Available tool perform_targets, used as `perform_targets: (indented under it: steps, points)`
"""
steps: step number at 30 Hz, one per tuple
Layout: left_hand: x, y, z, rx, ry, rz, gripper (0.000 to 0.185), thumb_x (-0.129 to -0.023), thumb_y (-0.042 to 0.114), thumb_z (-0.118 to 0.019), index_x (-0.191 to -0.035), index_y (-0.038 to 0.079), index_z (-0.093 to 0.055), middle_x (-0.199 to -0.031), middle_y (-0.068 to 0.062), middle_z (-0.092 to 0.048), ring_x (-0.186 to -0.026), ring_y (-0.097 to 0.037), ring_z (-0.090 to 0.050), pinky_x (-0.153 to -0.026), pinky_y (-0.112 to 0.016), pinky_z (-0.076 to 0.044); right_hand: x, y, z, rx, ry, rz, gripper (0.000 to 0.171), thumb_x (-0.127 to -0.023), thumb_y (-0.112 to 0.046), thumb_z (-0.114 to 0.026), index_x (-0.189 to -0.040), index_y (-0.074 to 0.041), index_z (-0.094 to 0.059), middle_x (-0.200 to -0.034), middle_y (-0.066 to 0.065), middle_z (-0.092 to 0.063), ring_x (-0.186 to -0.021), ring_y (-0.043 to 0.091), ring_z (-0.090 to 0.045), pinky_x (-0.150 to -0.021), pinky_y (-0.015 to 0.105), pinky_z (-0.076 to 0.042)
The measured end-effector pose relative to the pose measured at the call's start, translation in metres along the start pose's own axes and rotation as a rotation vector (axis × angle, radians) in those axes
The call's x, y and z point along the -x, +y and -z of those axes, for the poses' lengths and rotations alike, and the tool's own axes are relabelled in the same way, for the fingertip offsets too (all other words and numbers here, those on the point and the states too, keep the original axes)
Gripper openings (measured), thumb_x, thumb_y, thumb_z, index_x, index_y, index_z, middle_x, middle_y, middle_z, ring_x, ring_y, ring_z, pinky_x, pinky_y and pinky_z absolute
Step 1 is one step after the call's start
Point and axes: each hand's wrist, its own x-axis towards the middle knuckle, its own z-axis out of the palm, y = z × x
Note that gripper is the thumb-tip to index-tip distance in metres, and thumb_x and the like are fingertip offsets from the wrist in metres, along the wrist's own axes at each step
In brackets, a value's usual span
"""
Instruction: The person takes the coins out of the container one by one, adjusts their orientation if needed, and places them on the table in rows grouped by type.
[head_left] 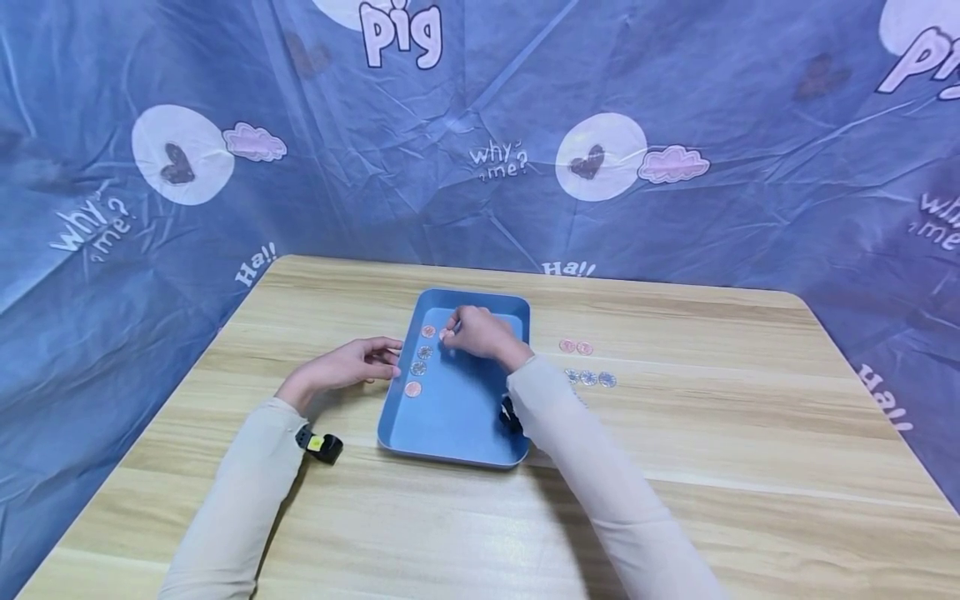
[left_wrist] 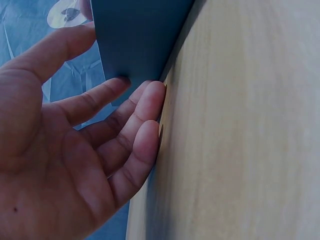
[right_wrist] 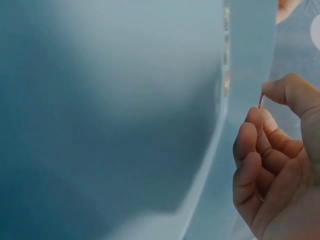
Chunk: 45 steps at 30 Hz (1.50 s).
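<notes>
A blue rectangular tray (head_left: 465, 425) lies on the wooden table. Over its far part, my right hand (head_left: 480, 331) pinches a copper-coloured coin (right_wrist: 260, 101) between thumb and fingertip; the right wrist view shows the coin edge-on. Along the tray's left side runs a column of coins: a copper-coloured coin (head_left: 428, 332), a silver-coloured coin (head_left: 425, 352), a second silver-coloured coin (head_left: 418, 368) and a copper-coloured coin (head_left: 413, 389). My left hand (head_left: 348, 365) is at the tray's left wall, thumb and fingertips against it, the fingers loosely bent in the left wrist view.
To the right of the tray, two copper-coloured coins (head_left: 584, 348) lie side by side on the table (head_left: 750, 417). Nearer me is a row of silver-coloured coins (head_left: 607, 379), partly hidden by the right sleeve (head_left: 570, 425). A printed blue cloth (head_left: 420, 200) hangs behind the table.
</notes>
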Motion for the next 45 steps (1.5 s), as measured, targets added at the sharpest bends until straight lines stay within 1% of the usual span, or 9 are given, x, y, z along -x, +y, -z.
perform_targets:
  steps: [9,15,19,22,27,33,39,42,45]
  points:
    - [0.000,0.002,0.000,0.005,0.001,0.004,0.062,-0.095,0.023,-0.060,-0.146,-0.002,-0.035,-0.129,-0.023,-0.055,-0.110,-0.025,-0.057,-0.080,-0.030,-0.049,0.004,-0.012,0.020,0.017,0.013,0.039,0.023,-0.087,-0.028,-0.063,-0.106,-0.016,-0.065,-0.090,-0.002,-0.066,-0.073,0.015,-0.055,-0.067,0.032,-0.041]
    - [0.001,0.002,0.001,0.001,-0.001,0.013,0.062,-0.095,0.025,-0.060,-0.146,0.000,-0.036,-0.129,-0.022,-0.056,-0.110,-0.024,-0.057,-0.081,-0.030,-0.048,0.007,-0.015,0.040,0.008,0.017,0.077,0.025,-0.088,-0.026,-0.062,-0.108,-0.012,-0.063,-0.092,0.000,-0.065,-0.074,0.014,-0.055,-0.066,0.028,-0.042]
    - [0.001,0.001,0.001,-0.002,0.002,0.016,0.063,-0.095,0.025,-0.061,-0.146,-0.001,-0.035,-0.128,-0.022,-0.056,-0.109,-0.025,-0.057,-0.081,-0.030,-0.048,0.008,-0.012,0.053,-0.043,0.030,0.109,0.025,-0.087,-0.020,-0.063,-0.108,-0.006,-0.062,-0.092,0.005,-0.064,-0.073,0.014,-0.053,-0.066,0.025,-0.042]
    - [0.001,0.001,0.001,-0.011,0.001,0.017,0.064,-0.094,0.026,-0.062,-0.146,-0.001,-0.035,-0.127,-0.021,-0.057,-0.109,-0.024,-0.057,-0.080,-0.030,-0.048,0.011,-0.007,0.061,-0.050,0.050,0.115,0.026,-0.086,-0.018,-0.065,-0.108,-0.004,-0.062,-0.093,0.007,-0.065,-0.074,0.015,-0.054,-0.066,0.025,-0.043]
    - [0.001,0.001,0.000,-0.014,0.003,0.014,0.064,-0.094,0.026,-0.062,-0.146,-0.001,-0.036,-0.127,-0.021,-0.057,-0.109,-0.025,-0.057,-0.081,-0.031,-0.047,0.016,0.007,0.069,-0.021,0.074,0.088,0.027,-0.084,-0.021,-0.066,-0.106,-0.007,-0.063,-0.090,0.006,-0.065,-0.073,0.016,-0.054,-0.065,0.027,-0.043]
    - [0.001,0.002,0.000,-0.018,0.003,0.015,0.064,-0.094,0.027,-0.062,-0.146,-0.001,-0.035,-0.128,-0.021,-0.057,-0.110,-0.025,-0.057,-0.081,-0.031,-0.047,0.026,0.029,0.073,-0.062,0.065,0.091,0.025,-0.083,-0.019,-0.066,-0.102,-0.004,-0.061,-0.084,0.005,-0.060,-0.070,0.014,-0.051,-0.063,0.026,-0.042]
    - [0.000,0.001,0.000,-0.019,0.002,0.013,0.065,-0.095,0.028,-0.061,-0.146,-0.001,-0.035,-0.128,-0.021,-0.057,-0.112,-0.027,-0.057,-0.081,-0.031,-0.047,0.038,0.048,0.079,-0.043,0.058,0.101,0.026,-0.083,-0.019,-0.067,-0.103,-0.003,-0.059,-0.083,0.004,-0.059,-0.072,0.015,-0.052,-0.066,0.027,-0.043]
    - [0.000,0.000,0.000,-0.024,0.002,0.014,0.064,-0.095,0.027,-0.061,-0.146,-0.001,-0.035,-0.128,-0.021,-0.056,-0.111,-0.027,-0.057,-0.081,-0.031,-0.047,0.042,0.057,0.083,-0.026,0.060,0.099,0.027,-0.084,-0.019,-0.066,-0.104,-0.003,-0.059,-0.084,0.006,-0.060,-0.074,0.017,-0.054,-0.068,0.029,-0.044]
    - [0.000,0.000,-0.001,-0.029,0.000,0.008,0.064,-0.095,0.027,-0.061,-0.146,-0.001,-0.035,-0.128,-0.021,-0.057,-0.112,-0.026,-0.057,-0.082,-0.031,-0.047,0.046,0.066,0.087,-0.006,0.064,0.085,0.028,-0.084,-0.020,-0.066,-0.106,-0.004,-0.059,-0.088,0.007,-0.062,-0.079,0.018,-0.056,-0.073,0.032,-0.046]
